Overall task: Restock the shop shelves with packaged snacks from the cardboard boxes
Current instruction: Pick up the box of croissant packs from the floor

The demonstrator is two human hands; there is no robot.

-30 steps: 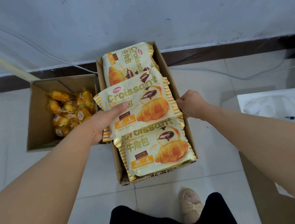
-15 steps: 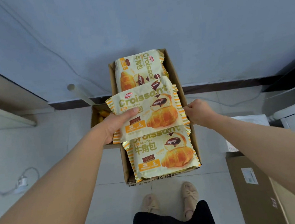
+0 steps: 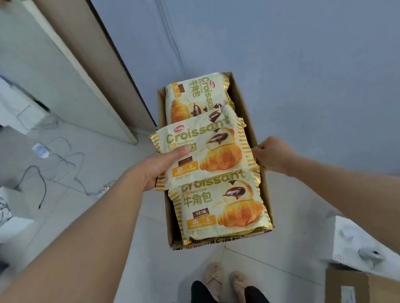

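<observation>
Box: long open cardboard box (image 3: 254, 130), held up off the floor, long axis running near to far
Far pack: yellow croissant pack (image 3: 195, 97), turned sideways, at the box's far end
Middle pack: same print (image 3: 208, 145), lying across the other two, its left edge past the box's left wall
Near pack: same print (image 3: 221, 206), upright text, filling the near end

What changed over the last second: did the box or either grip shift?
The cardboard box has been lifted off the floor and carried away from the second box of small snacks, which is now out of view. The left hand stays on the middle croissant pack and the box's left side, the right hand on the right wall. The three packs lie as before.
</observation>
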